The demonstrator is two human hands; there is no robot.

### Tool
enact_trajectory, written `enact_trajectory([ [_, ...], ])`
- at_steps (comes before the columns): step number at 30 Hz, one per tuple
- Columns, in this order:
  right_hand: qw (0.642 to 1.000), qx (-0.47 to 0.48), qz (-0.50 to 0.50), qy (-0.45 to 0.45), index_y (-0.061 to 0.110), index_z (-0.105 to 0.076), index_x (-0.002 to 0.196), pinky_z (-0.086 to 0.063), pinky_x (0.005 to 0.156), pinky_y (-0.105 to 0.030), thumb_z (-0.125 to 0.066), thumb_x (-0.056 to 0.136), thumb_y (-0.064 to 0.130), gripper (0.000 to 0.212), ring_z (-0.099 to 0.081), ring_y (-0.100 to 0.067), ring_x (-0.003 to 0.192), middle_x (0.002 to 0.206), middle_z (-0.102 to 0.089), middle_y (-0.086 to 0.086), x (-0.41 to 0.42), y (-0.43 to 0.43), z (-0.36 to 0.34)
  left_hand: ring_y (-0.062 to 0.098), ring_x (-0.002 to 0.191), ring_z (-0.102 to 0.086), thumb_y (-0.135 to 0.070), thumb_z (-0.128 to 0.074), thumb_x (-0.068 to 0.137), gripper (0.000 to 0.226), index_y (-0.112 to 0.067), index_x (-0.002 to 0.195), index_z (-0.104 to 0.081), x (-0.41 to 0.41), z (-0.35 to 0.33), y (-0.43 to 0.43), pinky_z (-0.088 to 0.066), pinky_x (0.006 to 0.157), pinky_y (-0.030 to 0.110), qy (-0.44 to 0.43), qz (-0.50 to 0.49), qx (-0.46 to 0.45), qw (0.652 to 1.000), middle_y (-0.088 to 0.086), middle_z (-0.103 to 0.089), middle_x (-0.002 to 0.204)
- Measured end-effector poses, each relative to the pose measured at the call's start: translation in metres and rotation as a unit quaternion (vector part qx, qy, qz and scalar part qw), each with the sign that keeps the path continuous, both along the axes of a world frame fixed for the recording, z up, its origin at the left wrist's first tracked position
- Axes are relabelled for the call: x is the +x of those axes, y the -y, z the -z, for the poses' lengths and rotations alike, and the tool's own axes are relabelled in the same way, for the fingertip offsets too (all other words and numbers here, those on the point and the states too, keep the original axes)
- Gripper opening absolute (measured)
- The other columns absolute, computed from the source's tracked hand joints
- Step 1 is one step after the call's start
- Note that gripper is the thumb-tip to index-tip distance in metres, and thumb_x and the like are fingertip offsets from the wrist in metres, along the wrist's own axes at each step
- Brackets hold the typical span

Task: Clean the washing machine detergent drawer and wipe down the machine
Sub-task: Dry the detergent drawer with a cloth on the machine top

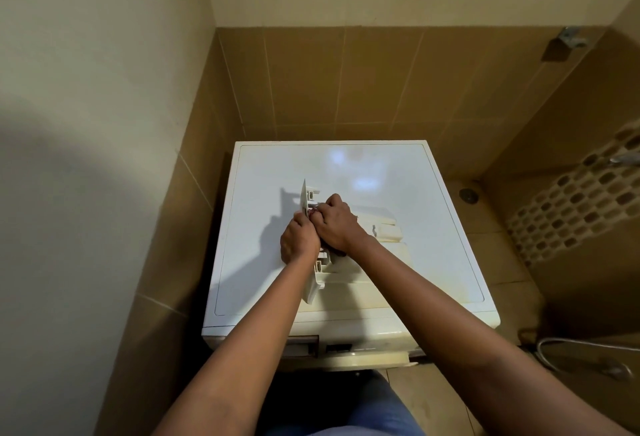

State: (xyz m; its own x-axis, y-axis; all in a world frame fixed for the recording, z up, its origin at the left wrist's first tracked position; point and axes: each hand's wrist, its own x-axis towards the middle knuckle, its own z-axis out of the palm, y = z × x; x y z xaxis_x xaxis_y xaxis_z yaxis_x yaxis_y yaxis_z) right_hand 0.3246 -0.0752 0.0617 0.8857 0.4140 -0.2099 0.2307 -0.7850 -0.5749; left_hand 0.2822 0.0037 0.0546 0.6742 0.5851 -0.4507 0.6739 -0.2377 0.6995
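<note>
Atop the washing machine [415, 227], the left hand [299, 239] is gripping the detergent drawer [313, 283], likely steadying it for cleaning; the right hand [337, 224] is curling over its compartments, hold unclear.

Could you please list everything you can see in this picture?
washing machine: one, white, in the tiled corner.
detergent drawer: one, off-white, lying on the machine's top.
drawer slot: one, dark, machine's front, upper left.
floor drain: one, grey, right of the machine.
hose: one, silver, lower right floor.
bracket: one, metal, high on the right wall.
reddish item: one, mostly hidden, kind unclear.
left hand: grips the drawer's front panel.
right hand: curled round the reddish item, over the drawer.
</note>
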Motion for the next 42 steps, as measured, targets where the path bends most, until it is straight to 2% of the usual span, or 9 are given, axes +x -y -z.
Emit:
enact_trajectory([
  [4, 0.997, -0.023, -0.011, 0.072, 0.015, -0.060, 0.091, -0.044, 0.080, -0.045, -0.011, 0.082, 0.049, 0.061, -0.047, -0.030, 0.093, 0.092, -0.049, -0.011, 0.004, -0.005, 0.019, 0.032, 0.116, -0.054, -0.033, -0.016, 0.103, 0.052, -0.005, 0.117, -0.057, 0.000, -0.001, 0.000, -0.042, 0.098, 0.041, 0.000, 0.005, 0.001, 1.000, 0.017, -0.060, 0.125],
  [7, 0.995, -0.047, -0.008, 0.088, 0.018, -0.055, 0.088, -0.042, 0.070, -0.042, -0.002, 0.085, 0.049, 0.062, -0.047, -0.027, 0.088, 0.094, -0.053, -0.009, 0.005, -0.005, 0.031, 0.033, 0.116, -0.055, -0.034, -0.016, 0.103, 0.051, -0.006, 0.115, -0.057, 0.001, 0.000, 0.000, -0.042, 0.097, 0.041, 0.001, 0.016, 0.009, 1.000, 0.018, -0.061, 0.123],
  [11, 0.992, 0.007, 0.039, 0.123, 0.016, -0.055, 0.092, -0.045, 0.065, -0.040, -0.020, 0.096, 0.041, 0.043, -0.051, -0.026, 0.077, 0.096, -0.049, -0.004, -0.009, -0.001, 0.030, 0.034, 0.117, -0.053, -0.026, -0.014, 0.103, 0.046, -0.004, 0.112, -0.054, 0.001, 0.001, 0.000, -0.041, 0.094, 0.040, 0.000, 0.025, 0.015, 1.000, 0.019, -0.059, 0.126],
  [16, 0.957, 0.239, 0.139, 0.091, 0.010, -0.060, 0.085, -0.037, 0.076, -0.025, -0.041, 0.098, 0.014, 0.023, -0.049, -0.009, 0.082, 0.095, -0.049, -0.003, -0.029, 0.022, 0.014, 0.035, 0.118, -0.051, -0.020, -0.014, 0.102, 0.046, -0.002, 0.118, -0.053, 0.000, 0.003, -0.001, -0.039, 0.090, 0.037, -0.004, 0.015, 0.014, 1.000, 0.019, -0.056, 0.131],
  [22, 0.983, 0.162, -0.009, 0.091, 0.023, -0.063, 0.119, -0.038, 0.089, -0.026, -0.040, 0.083, 0.039, 0.046, -0.046, -0.019, 0.109, 0.124, -0.049, -0.002, -0.055, 0.044, 0.018, 0.034, 0.116, -0.053, -0.026, -0.016, 0.103, 0.048, -0.003, 0.119, -0.055, 0.001, 0.006, -0.001, -0.041, 0.094, 0.040, -0.004, 0.006, 0.015, 1.000, 0.019, -0.058, 0.128],
  [28, 0.983, 0.135, -0.083, 0.090, 0.017, -0.069, 0.099, -0.036, 0.084, -0.024, -0.044, 0.081, 0.034, 0.035, -0.050, -0.014, 0.101, 0.114, -0.050, -0.003, -0.043, 0.048, 0.005, 0.034, 0.111, -0.055, -0.031, -0.016, 0.101, 0.053, -0.003, 0.116, -0.059, 0.002, 0.007, 0.000, -0.042, 0.093, 0.040, 0.004, -0.015, -0.002, 1.000, 0.018, -0.061, 0.122],
  [32, 0.989, 0.073, -0.082, 0.102, 0.018, -0.065, 0.103, -0.048, 0.073, -0.034, -0.050, 0.085, 0.027, 0.025, -0.054, -0.022, 0.092, 0.117, -0.047, -0.003, -0.046, 0.043, 0.003, 0.034, 0.110, -0.056, -0.030, -0.016, 0.101, 0.052, -0.003, 0.115, -0.059, 0.002, 0.006, 0.000, -0.042, 0.091, 0.040, 0.004, -0.012, -0.001, 1.000, 0.018, -0.062, 0.120],
  [38, 0.987, 0.121, -0.102, -0.004, 0.015, -0.067, 0.097, -0.039, 0.099, -0.032, -0.052, 0.082, 0.032, 0.026, -0.047, -0.018, 0.108, 0.113, -0.039, -0.002, -0.038, 0.052, 0.000, 0.035, 0.111, -0.056, -0.031, -0.016, 0.101, 0.054, -0.002, 0.116, -0.060, 0.002, 0.005, 0.001, -0.043, 0.095, 0.041, 0.005, -0.017, 0.004, 1.000, 0.019, -0.062, 0.121],
  [42, 0.990, 0.109, -0.092, -0.020, 0.010, -0.066, 0.085, -0.039, 0.099, -0.033, -0.044, 0.076, 0.047, 0.043, -0.046, -0.018, 0.104, 0.105, -0.038, -0.002, -0.035, 0.049, 0.001, 0.035, 0.111, -0.056, -0.030, -0.017, 0.101, 0.055, -0.001, 0.114, -0.061, 0.002, 0.004, 0.001, -0.043, 0.093, 0.040, 0.008, -0.018, 0.003, 1.000, 0.020, -0.062, 0.121],
])
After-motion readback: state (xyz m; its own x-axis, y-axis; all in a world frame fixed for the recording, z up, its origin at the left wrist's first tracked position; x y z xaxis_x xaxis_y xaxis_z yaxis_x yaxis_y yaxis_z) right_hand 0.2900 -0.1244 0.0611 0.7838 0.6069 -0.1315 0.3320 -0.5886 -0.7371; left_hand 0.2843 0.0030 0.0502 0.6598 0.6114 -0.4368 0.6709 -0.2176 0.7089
